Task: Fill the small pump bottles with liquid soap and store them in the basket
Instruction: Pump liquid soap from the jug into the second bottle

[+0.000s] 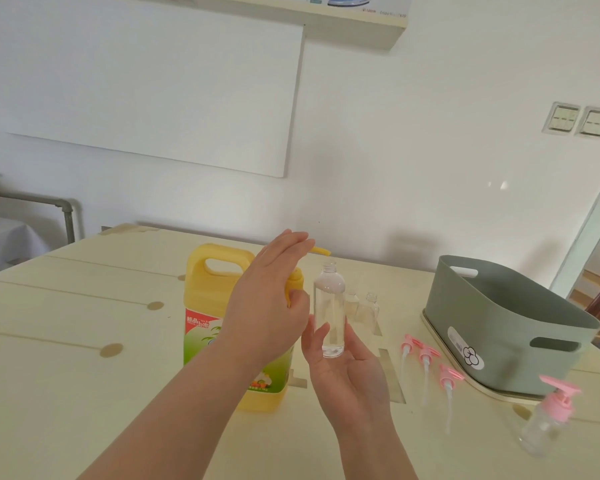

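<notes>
Yellow soap jug (205, 299) mid-surface: your left hand (267, 306) lies flat on its pump, fingers straight, and your right hand (347, 375) grips the clear bottle (329, 299) under the spout. Filling step, I'd say. Next, press down steadily and keep the mouth lined up.

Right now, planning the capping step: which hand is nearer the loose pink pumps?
Right. The right hand, holding the clear bottle, sits just left of the pumps; left hand is farther left, at the jug.
</notes>
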Action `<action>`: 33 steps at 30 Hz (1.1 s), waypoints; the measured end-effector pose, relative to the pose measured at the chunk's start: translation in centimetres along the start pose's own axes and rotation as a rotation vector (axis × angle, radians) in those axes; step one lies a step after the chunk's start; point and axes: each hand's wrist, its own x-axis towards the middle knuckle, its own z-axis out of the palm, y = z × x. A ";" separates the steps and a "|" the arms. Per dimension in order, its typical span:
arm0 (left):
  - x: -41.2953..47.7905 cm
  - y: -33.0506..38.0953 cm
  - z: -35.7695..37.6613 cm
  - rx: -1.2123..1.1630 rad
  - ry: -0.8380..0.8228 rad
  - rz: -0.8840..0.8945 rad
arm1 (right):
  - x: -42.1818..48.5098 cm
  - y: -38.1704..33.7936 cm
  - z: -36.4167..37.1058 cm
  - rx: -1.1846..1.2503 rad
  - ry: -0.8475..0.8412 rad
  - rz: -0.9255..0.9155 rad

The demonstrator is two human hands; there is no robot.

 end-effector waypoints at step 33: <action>-1.7 1.6 0.4 0.022 0.047 0.067 | -3.6 -0.8 0.4 -0.070 0.206 -0.014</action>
